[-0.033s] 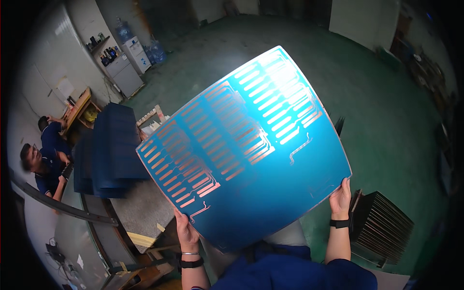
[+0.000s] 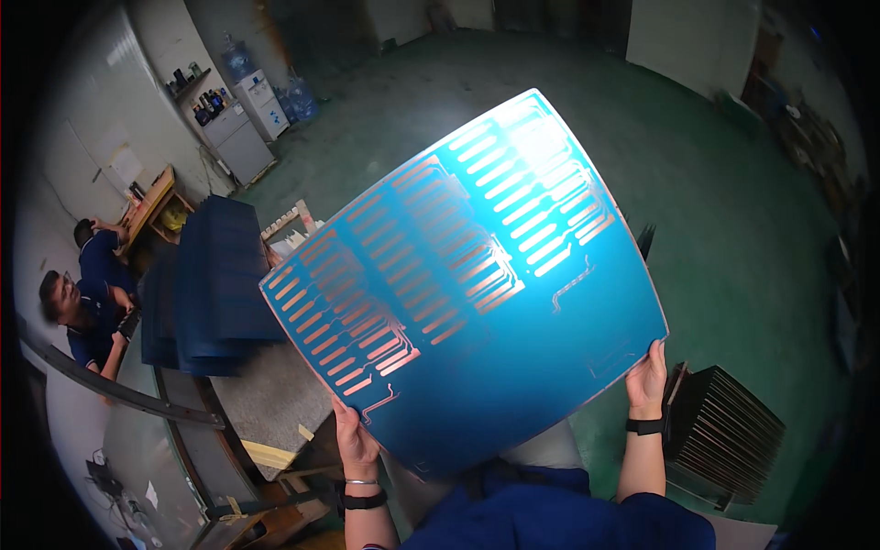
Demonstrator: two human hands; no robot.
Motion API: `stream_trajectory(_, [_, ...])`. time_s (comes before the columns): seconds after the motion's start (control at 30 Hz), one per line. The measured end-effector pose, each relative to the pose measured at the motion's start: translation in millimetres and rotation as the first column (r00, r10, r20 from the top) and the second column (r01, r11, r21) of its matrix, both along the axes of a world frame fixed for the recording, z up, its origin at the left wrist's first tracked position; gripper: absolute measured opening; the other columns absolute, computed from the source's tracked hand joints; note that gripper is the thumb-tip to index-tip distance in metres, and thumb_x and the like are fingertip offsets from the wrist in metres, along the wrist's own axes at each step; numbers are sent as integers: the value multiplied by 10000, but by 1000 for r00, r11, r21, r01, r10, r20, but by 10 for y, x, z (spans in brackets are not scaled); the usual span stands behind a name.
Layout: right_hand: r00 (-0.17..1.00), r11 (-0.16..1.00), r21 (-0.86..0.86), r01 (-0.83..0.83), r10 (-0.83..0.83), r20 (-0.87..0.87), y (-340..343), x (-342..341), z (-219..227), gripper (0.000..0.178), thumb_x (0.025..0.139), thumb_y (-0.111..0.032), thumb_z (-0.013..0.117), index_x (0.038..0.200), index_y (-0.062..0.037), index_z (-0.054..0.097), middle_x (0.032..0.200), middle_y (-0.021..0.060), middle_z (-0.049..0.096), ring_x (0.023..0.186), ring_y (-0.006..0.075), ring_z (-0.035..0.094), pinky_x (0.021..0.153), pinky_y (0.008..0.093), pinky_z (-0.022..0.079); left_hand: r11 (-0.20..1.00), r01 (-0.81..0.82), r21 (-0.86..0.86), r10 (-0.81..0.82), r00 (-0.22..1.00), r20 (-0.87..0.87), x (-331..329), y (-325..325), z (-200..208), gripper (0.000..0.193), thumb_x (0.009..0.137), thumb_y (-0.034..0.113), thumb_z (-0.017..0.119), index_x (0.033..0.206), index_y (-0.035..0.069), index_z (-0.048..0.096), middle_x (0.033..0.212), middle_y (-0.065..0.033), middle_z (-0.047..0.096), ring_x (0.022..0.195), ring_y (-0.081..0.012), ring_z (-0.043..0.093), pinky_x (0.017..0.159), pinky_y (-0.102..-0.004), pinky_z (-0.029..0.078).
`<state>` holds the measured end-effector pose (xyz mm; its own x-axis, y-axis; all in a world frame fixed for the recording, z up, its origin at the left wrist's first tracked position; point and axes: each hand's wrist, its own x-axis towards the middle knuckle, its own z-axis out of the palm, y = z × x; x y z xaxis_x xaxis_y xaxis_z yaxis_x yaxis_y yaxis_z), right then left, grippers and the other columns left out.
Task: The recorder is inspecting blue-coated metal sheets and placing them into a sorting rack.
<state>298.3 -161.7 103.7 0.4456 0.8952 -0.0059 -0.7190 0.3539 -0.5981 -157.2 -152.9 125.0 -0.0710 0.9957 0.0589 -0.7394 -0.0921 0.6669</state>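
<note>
A large blue circuit board panel (image 2: 513, 367) with copper-coloured tracks and bars fills the middle of the head view, held up at a slant. Bright light glares off its upper right part. My left hand (image 2: 356, 440) grips the lower left edge, its thumb on the front face and its other fingers mostly hidden behind. On the lower right edge my right hand (image 2: 647, 378) is closed in the same way, its thumb near the corner. Both wrists wear dark bands.
Dark blue panels (image 2: 220, 275) stand in a group on a grey table (image 2: 266, 403) at left. A slotted rack (image 2: 729, 435) is on the green floor by my right arm. Two other people (image 2: 87, 316) are at far left, near a glass-topped table. A water dispenser (image 2: 261, 105) stands farther back.
</note>
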Motion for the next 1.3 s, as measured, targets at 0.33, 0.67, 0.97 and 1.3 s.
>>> stream_trajectory(0.33, [998,1000,-10,-20,19,-54,52,107,-220,304,988,-239,428,1237,-75,486,1236,60,545,1119,208,531,952,389,445,1000,-13,-1,13,1000,-28,-19,-74,91,606,880,149,613,1405,142,312,1376,-103,419,1218,-260,461,977,-398,448])
stream_trajectory(0.67, [992,994,-64,-85,78,-98,24,300,-597,350,955,-252,507,1247,-62,472,1232,58,531,1124,207,494,968,391,406,995,89,-54,-94,990,-106,143,-26,361,567,860,100,615,1365,111,358,1322,-71,455,1211,-202,444,1015,-370,376])
stream_trajectory(0.97, [986,992,-98,-77,62,-152,-87,456,-828,361,961,-252,493,1266,-63,461,1281,73,508,1159,225,475,1004,418,382,995,60,-75,-75,975,-208,432,86,437,548,887,166,593,1365,66,344,1325,-70,441,1223,-187,427,1019,-347,359])
stream_trajectory(1.3, [956,953,-124,-276,286,71,-347,-841,263,534,917,-303,558,1351,-59,368,1315,97,461,1190,253,454,1016,425,370,981,111,-158,-81,979,185,1109,472,272,479,932,95,494,1365,112,292,1278,-69,470,1157,-188,494,1011,-384,428])
